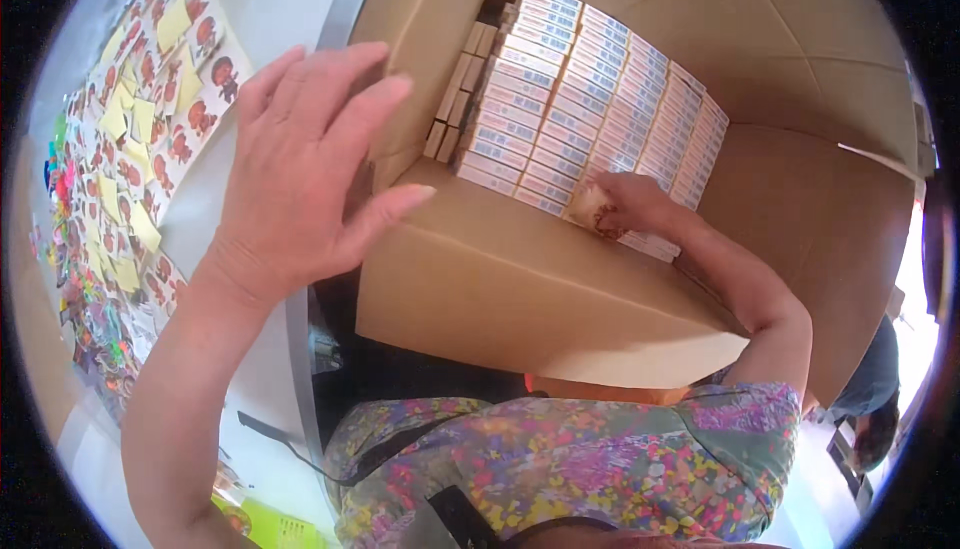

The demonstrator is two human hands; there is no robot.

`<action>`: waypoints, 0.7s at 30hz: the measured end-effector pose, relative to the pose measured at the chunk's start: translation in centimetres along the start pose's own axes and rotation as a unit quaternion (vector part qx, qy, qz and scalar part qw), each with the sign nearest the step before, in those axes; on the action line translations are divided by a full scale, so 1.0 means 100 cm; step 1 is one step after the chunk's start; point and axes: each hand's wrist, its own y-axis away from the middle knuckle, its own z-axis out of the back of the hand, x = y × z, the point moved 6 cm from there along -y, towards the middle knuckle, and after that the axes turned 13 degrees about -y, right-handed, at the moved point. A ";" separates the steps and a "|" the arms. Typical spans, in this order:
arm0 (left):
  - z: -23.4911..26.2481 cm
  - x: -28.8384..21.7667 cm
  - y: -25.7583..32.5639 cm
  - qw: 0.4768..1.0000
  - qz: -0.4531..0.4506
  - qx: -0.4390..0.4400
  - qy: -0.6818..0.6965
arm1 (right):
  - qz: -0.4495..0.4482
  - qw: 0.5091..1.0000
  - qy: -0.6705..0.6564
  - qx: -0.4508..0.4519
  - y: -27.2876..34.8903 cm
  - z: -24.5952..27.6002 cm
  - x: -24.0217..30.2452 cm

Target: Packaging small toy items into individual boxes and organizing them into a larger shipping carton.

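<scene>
Left hand (295,171) empty, fingers spread near the cardboard carton (480,249), right hand (638,205) closed on a small pale packet (590,207), at the near end of boxes (565,99) stacked inside.

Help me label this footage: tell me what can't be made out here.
All in the head view:
Right hand: whether it holds or only touches the pale item, which it partly covers.
Carton: its floor under the stacked small boxes, which hide it.
Colourful pile, left: single pieces too small and blurred.
Dark cloth, far right: the carton hides the rest.
</scene>
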 end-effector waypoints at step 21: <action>-0.003 0.011 -0.002 1.000 0.000 0.009 0.023 | 0.136 0.917 -0.367 -0.074 -0.068 0.083 0.062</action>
